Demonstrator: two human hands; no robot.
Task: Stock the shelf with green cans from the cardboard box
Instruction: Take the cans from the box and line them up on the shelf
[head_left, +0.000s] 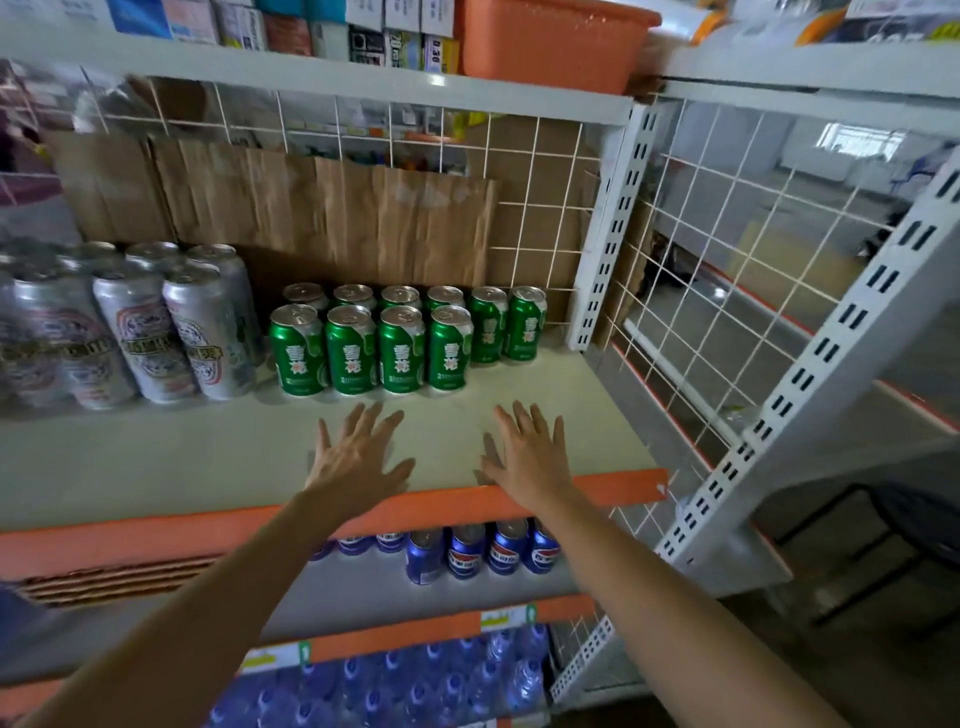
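Ten green cans (400, 345) stand upright in two rows, six behind and four in front, at the back of a pale shelf (156, 457), just right of taller silver cans (135, 332) and in front of creased cardboard (332, 218). Nearer the camera, the left hand (358, 457) and right hand (524, 457) lie palm down over the bare shelf front, fingers straight, spread, holding nothing. White wire grid (727, 291) closes the right side, blue cans (483, 553) sit one shelf below, and an orange bin (550, 41) sits above.

Silver cans (130, 332) blurred at left, rear green cans (355, 296) half hidden
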